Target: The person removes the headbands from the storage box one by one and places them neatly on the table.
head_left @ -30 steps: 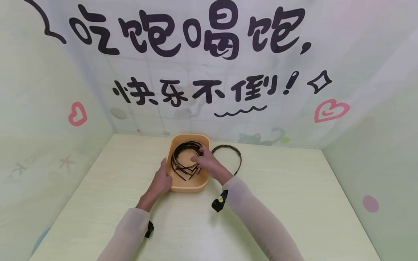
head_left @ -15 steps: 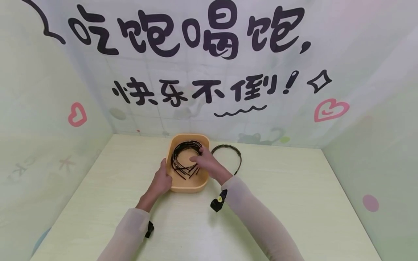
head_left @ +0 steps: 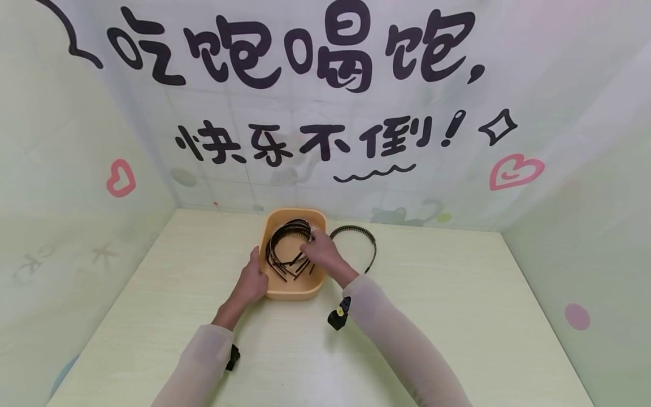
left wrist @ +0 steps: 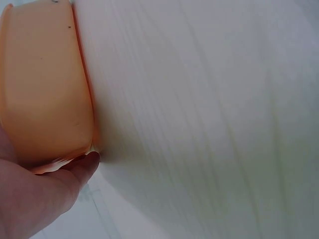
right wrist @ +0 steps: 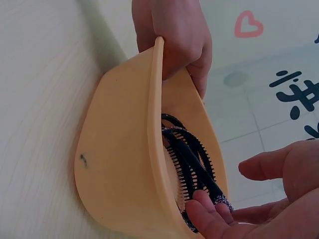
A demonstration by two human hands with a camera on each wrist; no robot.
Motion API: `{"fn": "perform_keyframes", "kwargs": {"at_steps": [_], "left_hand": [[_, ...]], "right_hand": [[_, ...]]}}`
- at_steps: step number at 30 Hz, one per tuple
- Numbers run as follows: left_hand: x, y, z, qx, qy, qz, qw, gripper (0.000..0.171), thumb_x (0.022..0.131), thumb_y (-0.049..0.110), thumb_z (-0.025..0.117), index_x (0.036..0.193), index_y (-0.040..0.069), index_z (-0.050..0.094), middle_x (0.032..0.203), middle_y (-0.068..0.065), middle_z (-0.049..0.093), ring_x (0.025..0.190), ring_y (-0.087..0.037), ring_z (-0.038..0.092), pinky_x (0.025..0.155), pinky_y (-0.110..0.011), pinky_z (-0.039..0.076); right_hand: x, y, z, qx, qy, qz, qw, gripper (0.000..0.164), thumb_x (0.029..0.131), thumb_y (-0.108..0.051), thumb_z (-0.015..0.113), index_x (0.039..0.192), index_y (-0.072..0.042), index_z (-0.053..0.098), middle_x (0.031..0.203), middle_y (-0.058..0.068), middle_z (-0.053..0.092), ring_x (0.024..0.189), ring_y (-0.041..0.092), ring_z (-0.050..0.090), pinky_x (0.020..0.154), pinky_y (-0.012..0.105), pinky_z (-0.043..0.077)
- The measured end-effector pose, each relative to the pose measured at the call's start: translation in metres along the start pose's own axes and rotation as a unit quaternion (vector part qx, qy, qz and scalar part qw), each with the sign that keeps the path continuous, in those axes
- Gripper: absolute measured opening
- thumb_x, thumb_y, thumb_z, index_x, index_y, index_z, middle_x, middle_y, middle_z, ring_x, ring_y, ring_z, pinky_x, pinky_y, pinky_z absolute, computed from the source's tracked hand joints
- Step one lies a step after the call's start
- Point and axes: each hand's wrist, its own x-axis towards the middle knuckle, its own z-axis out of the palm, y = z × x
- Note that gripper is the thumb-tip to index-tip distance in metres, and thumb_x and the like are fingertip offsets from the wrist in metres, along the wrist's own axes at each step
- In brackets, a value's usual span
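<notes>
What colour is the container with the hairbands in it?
The container is light orange, clearest in the right wrist view.

A pale wood-grained tabletop (head_left: 458, 316) meets a whitish printed backdrop (head_left: 305, 104) with two rows of bold black Chinese lettering (head_left: 347, 40); a thin black wavy line (head_left: 374, 174) runs beneath; a pink outlined heart (head_left: 131, 180) marks the left wall; a mauve oval spot (head_left: 577, 317), the right.

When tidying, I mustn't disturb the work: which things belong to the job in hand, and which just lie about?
In the job:
tub, gripped by the left hand
headbands inside it, at the right hand

Lying about:
lone headband beside the tub, though it may belong too
</notes>
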Motion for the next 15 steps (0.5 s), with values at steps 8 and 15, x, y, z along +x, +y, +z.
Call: {"fn": "perform_keyframes", "kwargs": {"at_steps": [8,15], "left_hand": [[0.002,0.000,-0.001,-0.001,0.003,0.003,1.0000,0.073,0.086,-0.007,0.034,0.154,0.003,0.010,0.146,-0.035,0.041,0.115,-0.041,0.057,0.094,-0.053,0.046],[0.001,-0.002,0.001,0.002,0.000,0.001,1.0000,0.074,0.086,-0.008,0.035,0.155,0.002,0.009,0.144,-0.036,0.043,0.109,-0.039,0.060,0.092,-0.051,0.047]], "right_hand": [[0.004,0.000,0.001,-0.025,0.046,-0.002,0.999,0.032,0.096,-0.018,0.061,0.122,0.002,0.059,0.113,0.016,0.064,0.089,0.021,0.058,0.076,0.035,0.048],[0.011,0.006,0.006,0.070,0.084,0.011,0.994,0.013,0.092,-0.005,0.067,0.100,0.004,0.063,0.092,0.018,0.073,0.078,0.027,0.073,0.072,0.037,0.059]]}}
